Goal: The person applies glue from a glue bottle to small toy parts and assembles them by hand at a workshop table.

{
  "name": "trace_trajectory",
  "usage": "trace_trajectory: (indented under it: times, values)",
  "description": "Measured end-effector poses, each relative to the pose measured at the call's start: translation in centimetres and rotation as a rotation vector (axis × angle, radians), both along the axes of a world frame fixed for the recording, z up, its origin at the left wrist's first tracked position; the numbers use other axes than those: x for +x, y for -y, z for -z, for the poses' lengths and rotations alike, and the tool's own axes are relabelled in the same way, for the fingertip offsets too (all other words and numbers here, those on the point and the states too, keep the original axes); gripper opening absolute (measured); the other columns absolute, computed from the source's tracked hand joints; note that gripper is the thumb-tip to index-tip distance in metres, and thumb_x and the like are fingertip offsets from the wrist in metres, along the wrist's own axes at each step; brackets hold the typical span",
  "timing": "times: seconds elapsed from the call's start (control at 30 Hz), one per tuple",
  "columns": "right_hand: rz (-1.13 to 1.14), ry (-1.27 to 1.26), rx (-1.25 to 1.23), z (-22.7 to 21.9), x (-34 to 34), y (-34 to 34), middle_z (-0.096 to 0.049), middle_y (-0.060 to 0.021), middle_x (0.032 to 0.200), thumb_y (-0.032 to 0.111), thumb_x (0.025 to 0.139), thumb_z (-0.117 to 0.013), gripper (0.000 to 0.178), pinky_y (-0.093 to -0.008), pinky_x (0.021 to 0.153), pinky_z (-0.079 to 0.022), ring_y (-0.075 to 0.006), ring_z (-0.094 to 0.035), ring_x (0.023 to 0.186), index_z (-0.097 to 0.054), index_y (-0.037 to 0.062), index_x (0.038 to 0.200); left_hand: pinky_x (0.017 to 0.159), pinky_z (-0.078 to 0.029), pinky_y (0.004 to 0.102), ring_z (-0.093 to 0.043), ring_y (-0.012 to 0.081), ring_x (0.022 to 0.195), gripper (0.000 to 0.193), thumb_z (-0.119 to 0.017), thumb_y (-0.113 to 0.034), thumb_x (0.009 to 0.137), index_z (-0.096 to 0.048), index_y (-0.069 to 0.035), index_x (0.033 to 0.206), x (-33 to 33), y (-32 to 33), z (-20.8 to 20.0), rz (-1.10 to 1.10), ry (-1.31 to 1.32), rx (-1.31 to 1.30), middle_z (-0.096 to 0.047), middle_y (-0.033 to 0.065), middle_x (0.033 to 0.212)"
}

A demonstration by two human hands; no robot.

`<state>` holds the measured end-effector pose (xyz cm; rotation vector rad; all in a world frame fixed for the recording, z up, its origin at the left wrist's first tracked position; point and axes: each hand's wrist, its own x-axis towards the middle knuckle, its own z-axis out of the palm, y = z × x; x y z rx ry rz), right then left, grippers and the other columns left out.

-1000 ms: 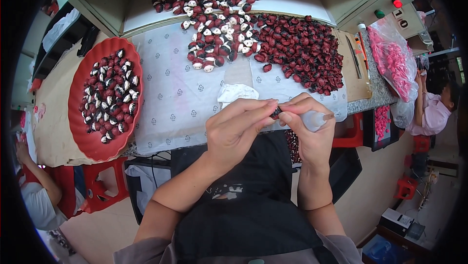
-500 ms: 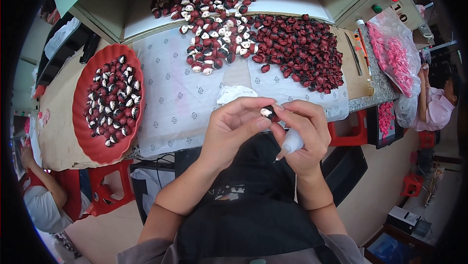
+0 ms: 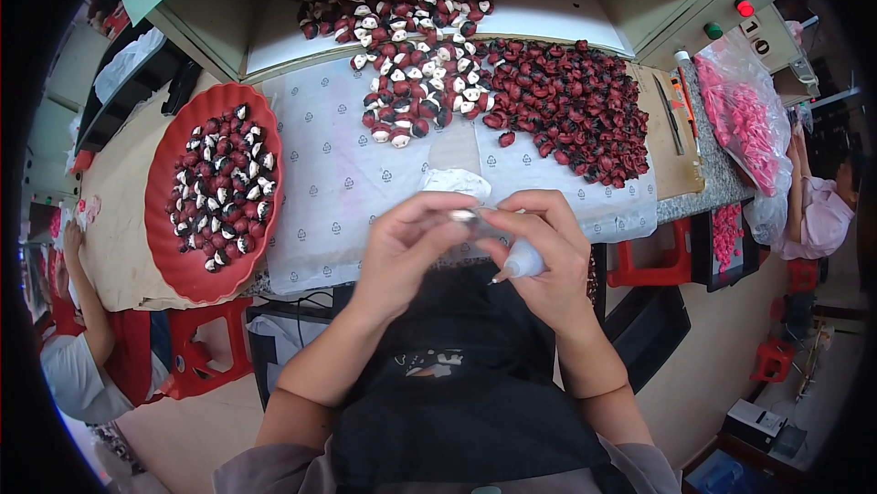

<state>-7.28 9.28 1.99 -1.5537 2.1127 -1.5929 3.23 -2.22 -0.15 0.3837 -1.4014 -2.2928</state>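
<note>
Above the near edge of the speckled-stone worktop (image 3: 717, 194): both hands meet in front of the black apron (image 3: 438, 421), fingertips turned toward each other.

Between them, one small rounded piece (image 3: 463, 216) with a pale patch, badly blurred; its long axis and facing cannot be told. Left hand (image 3: 402, 243) pinches it between thumb and fingers, so this hand is the nearer. Right thumb and forefinger come up at its right side; contact or a slight gap, cannot tell.

Right hand (image 3: 548, 257) also grips a translucent white squeeze bottle (image 3: 525, 259), lodged against the palm. Bottle axis slants, body up and right, thin nozzle (image 3: 496, 280) down and left toward the apron. Nozzle lies below and right of the piece, near but apart, aimed past it.

Just beyond the fingertips, a crumpled white cloth (image 3: 457, 183). Farther off, right of centre, a heap of dark red, black-edged cupped pieces (image 3: 571, 115), on the right hand's side. Well left, nearer the left hand, a scalloped red plastic dish (image 3: 160, 183) of red, black and cream pieces (image 3: 219, 188).
</note>
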Motion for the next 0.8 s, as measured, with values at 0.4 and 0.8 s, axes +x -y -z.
trace_trajectory:
  times: [0.4, 0.8]
  values:
    - [0.166, 0.069, -0.004, -0.2, -1.3, -0.6, -0.047, -0.0082, 0.09, 0.003, 0.059, -0.068, 0.042, -0.0242, 0.069, -0.038, -0.013, -0.046, 0.064, -0.053, 0.0034, 0.098, 0.077, -0.036, 0.0333, -0.049, 0.024, 0.089, 0.03, -0.062, -0.004, 0.065, -0.056, -0.004, 0.094, 2.5, 6.8, -4.3, -0.45, 0.425, -1.329, -0.051, 0.0101, 0.092]
    - [0.108, 0.255, -0.135, 2.0, -1.6, -3.2, -0.037, -0.0118, 0.1, -0.009, 0.064, -0.053, 0.045, -0.0236, 0.067, -0.039, -0.0129, -0.045, 0.069, -0.036, 0.0001, 0.104, 0.063, -0.035, 0.0313, -0.051, 0.022, 0.074, 0.021, -0.065, -0.005, 0.063, -0.053, -0.004, 0.08, -4.4, 5.8, -1.4, -0.388, 0.448, -1.613, -0.052, 0.008, 0.08]
